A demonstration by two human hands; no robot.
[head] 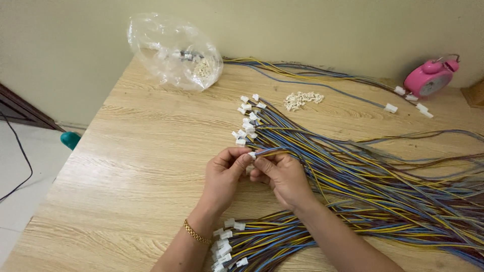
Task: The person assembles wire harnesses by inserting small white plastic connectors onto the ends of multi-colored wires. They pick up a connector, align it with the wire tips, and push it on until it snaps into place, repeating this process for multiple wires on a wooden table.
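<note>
Wires, thin and insulated in blue, yellow and brown (275, 151), met a small white plastic connector (251, 155) right between the two hands, above the middle of the light wood-grain surface (141, 151). The left hand (224, 176), with a gold chain bracelet (196, 233) at the wrist, had its fingers (237, 153) pinched on the connector, while the right hand (282, 176) gripped the wire ends just beside it with thumb and forefinger; the two hands were touching or nearly so, though the exact seating of the wires in the connector was too small to tell. Behind the hands lay a fanned bundle of the same multicoloured wires tipped with white connectors (248, 118), its strands running off to the right edge. A second bundle of finished wires with white connectors (227, 247) lay under the forearms at the near edge. Farther back, a little heap of loose cream-coloured connector pieces (302, 99) sat on the surface, well apart from a crumpled clear plastic bag (174, 50) near the wall. A pink round alarm clock (431, 78) stood at the far right corner, with a few more connector-tipped wires just beside it.
</note>
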